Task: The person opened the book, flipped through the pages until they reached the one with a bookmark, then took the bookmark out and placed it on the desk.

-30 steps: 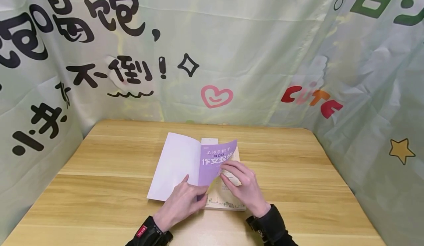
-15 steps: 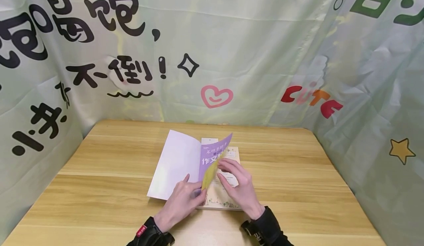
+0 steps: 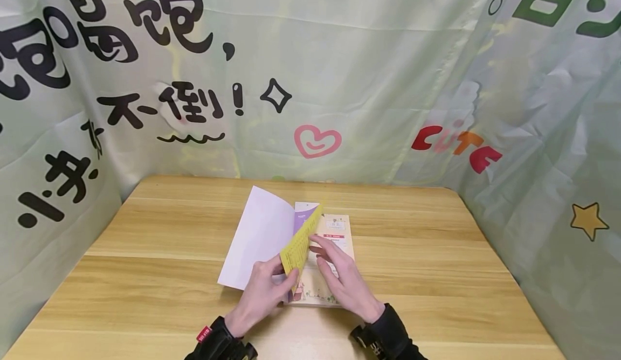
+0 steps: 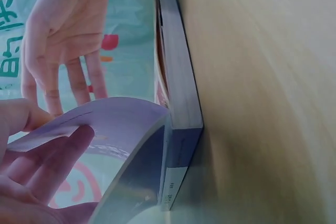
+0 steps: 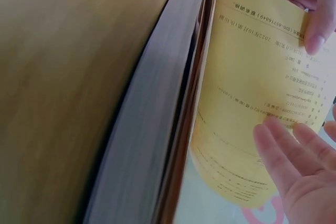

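Page (image 3: 299, 247) swung further left — left hand (image 3: 259, 295) grip pinching it | right hand (image 3: 342, 279) flat on book (image 3: 325, 290)

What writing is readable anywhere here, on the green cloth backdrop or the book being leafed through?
"不倒!" in black on the pale green cloth backdrop.
"CUTE" in red and orange on that backdrop, right side.
"2022年10月" on the lifted yellow page of the paperback book; its other lines are too blurred.
Small red wrist tag: too small to read.
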`<action>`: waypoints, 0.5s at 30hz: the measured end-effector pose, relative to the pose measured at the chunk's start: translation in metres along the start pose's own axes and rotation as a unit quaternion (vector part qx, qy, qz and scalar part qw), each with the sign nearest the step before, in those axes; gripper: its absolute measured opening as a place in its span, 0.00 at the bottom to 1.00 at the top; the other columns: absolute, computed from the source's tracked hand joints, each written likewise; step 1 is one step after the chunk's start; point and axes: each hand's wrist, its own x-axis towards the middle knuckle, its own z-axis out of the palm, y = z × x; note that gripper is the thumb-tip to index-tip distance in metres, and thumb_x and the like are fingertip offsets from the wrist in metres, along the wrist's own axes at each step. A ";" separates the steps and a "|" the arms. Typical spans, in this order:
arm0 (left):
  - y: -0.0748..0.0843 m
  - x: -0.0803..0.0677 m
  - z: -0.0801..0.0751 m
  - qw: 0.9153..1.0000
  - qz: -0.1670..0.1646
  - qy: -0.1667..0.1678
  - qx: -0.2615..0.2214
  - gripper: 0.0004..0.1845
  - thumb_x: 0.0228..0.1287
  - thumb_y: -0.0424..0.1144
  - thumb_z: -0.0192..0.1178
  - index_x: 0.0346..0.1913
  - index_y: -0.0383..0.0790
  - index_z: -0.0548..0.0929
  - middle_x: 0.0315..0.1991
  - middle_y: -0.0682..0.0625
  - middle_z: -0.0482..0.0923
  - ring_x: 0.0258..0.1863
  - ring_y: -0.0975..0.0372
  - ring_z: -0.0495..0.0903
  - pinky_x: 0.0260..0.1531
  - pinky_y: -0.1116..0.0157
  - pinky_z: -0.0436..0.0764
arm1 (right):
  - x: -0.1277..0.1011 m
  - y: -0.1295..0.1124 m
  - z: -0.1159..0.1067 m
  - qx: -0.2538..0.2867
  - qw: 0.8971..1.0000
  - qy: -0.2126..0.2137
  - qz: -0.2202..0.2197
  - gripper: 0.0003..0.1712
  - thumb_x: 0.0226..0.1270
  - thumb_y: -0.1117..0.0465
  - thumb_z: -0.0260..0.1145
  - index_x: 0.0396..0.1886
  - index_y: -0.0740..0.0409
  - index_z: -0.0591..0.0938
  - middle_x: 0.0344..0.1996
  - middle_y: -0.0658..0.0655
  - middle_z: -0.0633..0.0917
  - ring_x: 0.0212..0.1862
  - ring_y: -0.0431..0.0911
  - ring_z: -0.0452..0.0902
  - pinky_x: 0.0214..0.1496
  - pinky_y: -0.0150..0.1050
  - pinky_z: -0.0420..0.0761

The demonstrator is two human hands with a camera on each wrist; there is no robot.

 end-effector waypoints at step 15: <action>0.007 0.010 -0.016 0.984 -0.111 0.068 -0.119 0.36 0.62 0.24 0.64 0.73 0.33 0.67 0.57 0.31 0.82 0.42 0.53 0.90 0.36 0.70 0.89 | 0.000 -0.001 0.006 0.101 0.985 -0.074 0.115 0.28 0.81 0.61 0.51 0.77 0.58 0.62 0.76 0.62 0.67 0.67 0.55 0.78 0.67 0.43 0.81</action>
